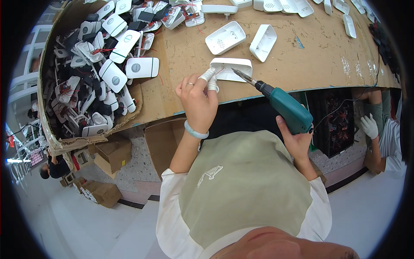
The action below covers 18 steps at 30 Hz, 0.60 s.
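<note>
On the near edge of the table lies a white plastic housing (241, 64), its hollow side facing me. My left hand (198, 97) has its thumb and index finger, wrapped in white tape, closed at the housing's left end. A thin red wire (220, 70) shows inside, beside those fingertips. From the right, my right hand (297, 140) grips the teal soldering gun (291, 110) by its rear. The gun's metal tip reaches over the rim into the housing; whether it touches anything there I cannot tell.
At the left a cardboard box (45, 103) is heaped with white devices, black parts and red wires. More open white housings (225, 38) lie beyond my hands. A black crate (332, 125) and the gun's cord are at the right, near another person's gloved hand (369, 126).
</note>
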{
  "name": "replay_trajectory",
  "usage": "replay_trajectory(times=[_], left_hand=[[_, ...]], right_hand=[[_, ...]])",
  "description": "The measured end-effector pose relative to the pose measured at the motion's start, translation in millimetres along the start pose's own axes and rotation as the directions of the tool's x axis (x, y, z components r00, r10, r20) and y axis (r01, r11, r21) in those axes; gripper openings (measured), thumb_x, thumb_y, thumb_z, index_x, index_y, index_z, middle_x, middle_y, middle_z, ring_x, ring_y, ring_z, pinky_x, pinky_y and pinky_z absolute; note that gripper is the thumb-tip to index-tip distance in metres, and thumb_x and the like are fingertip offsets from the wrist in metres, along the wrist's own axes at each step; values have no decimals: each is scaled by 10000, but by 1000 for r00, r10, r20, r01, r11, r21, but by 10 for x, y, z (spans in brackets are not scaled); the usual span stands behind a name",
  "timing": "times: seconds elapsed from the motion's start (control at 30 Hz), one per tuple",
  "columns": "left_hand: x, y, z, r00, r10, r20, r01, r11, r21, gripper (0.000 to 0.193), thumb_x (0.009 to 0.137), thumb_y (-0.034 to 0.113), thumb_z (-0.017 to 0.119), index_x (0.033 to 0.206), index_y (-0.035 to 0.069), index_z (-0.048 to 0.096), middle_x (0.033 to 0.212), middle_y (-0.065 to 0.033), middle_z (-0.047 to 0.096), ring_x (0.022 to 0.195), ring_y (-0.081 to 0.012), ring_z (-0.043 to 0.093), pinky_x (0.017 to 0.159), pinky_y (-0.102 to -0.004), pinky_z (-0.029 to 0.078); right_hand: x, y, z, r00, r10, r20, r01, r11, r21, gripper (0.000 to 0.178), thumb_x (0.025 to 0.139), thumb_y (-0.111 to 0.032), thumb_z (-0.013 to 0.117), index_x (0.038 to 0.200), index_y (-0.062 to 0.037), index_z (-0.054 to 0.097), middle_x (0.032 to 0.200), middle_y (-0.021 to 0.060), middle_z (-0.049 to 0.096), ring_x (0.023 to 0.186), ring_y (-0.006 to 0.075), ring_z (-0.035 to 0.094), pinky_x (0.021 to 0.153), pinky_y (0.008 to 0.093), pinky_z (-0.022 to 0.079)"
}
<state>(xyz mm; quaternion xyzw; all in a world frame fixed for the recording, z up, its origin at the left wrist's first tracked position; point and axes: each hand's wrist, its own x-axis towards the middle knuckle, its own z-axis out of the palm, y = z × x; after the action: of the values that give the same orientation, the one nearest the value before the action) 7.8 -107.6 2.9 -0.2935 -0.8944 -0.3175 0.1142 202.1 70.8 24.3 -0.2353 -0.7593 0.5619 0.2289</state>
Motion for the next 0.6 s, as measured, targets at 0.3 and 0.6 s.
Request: replay_trajectory(times=[0.3, 0.6], left_hand=[[-2, 119, -22, 996, -1, -85, 0, 1000, -2, 323, 849, 18, 694, 1166, 49, 748, 816, -122, 717, 740, -272, 640, 799, -391, 478], [124, 231, 134, 990, 39, -134, -20, 989, 145, 142, 804, 24, 734, 946, 34, 731, 1059, -129, 660, 962, -315, 586, 890, -423, 452]], right_hand=[[36, 66, 79, 1000, -27, 17, 27, 999, -17, 211, 819, 25, 784, 999, 22, 674, 1014, 90, 635, 859, 166, 606, 739, 279, 488], [121, 135, 174, 997, -71, 29, 73, 995, -74, 196, 839, -10, 773, 1005, 24, 674, 985, 125, 656, 857, 222, 635, 783, 306, 507]])
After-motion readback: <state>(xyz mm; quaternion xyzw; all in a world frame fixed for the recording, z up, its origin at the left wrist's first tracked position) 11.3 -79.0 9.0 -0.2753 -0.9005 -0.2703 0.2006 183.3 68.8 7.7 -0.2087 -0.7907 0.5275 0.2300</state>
